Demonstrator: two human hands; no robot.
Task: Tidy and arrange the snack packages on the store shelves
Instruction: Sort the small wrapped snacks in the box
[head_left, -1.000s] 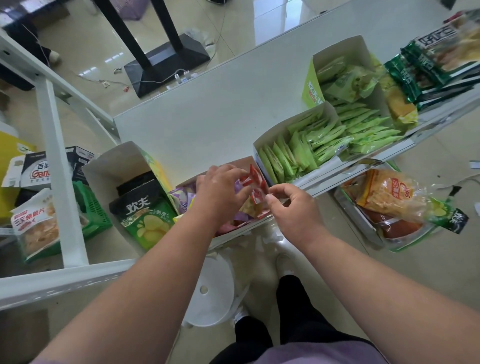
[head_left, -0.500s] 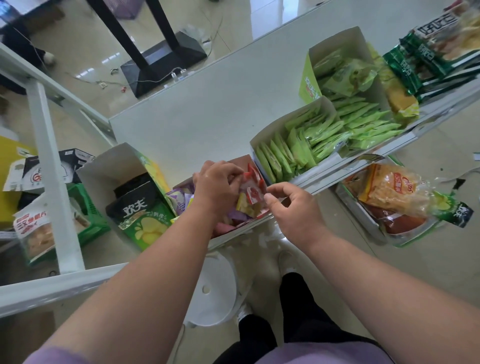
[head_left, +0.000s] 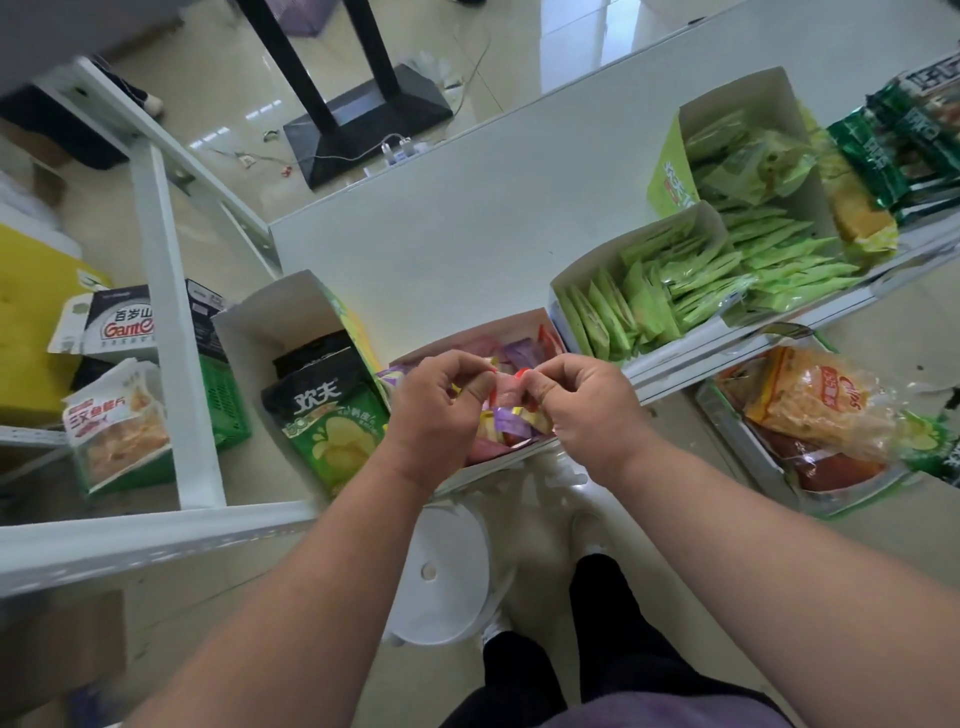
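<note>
Your left hand (head_left: 436, 410) and right hand (head_left: 582, 410) both have curled fingers pinching the same small red-edged sachet (head_left: 506, 387), one grip on each end, held just above the open carton of mixed sachets (head_left: 519, 332) at the front edge of the shelf (head_left: 467, 228). Judging by its look, the sachet is light, thin and crinkly, with slick film that may slide between fingertips, so keep your hold on the sealed end seams and not the puffed middle, where the contents could crush. The purple, yellow and red packets beneath it lie loose and jumbled, so they will likely shift if you press down among them. To the left along the front edge stands a box with green chip bags (head_left: 332, 421); to the right, a carton of upright green sachets (head_left: 623, 306), filed on edge, a fair model for this carton.
</note>
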